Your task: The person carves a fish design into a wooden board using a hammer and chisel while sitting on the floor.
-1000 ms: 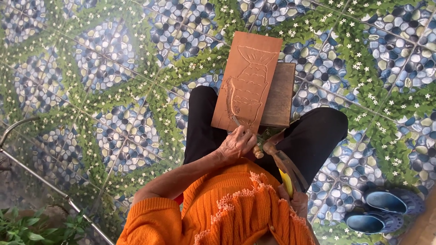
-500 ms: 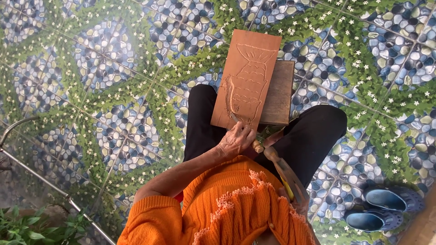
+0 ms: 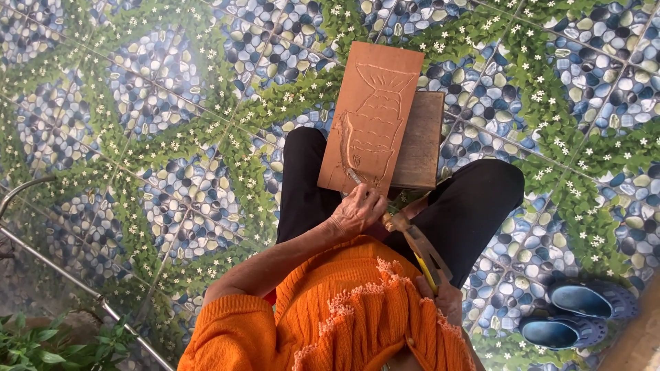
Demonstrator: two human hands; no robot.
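Observation:
A reddish-brown wooden board [image 3: 375, 103] with a carved pattern leans on a darker wooden block [image 3: 421, 141] between my knees. My left hand [image 3: 357, 209] grips a thin metal chisel [image 3: 353, 176], whose tip touches the board's lower part. My right hand [image 3: 448, 300] sits low by my orange sweater and holds a hammer [image 3: 412, 240] by its yellow-marked handle. The hammer's head lies just right of my left hand, close to the chisel's butt.
The floor is tiled in a blue pebble and green leaf pattern. A pair of blue clogs [image 3: 576, 312] stands at the lower right. A metal rail [image 3: 69, 275] crosses the lower left, with green plants [image 3: 34, 347] in the corner.
Hardly anything differs. Both hands stay at the board's lower end, with chisel and hammer held the same way. The view has shifted slightly.

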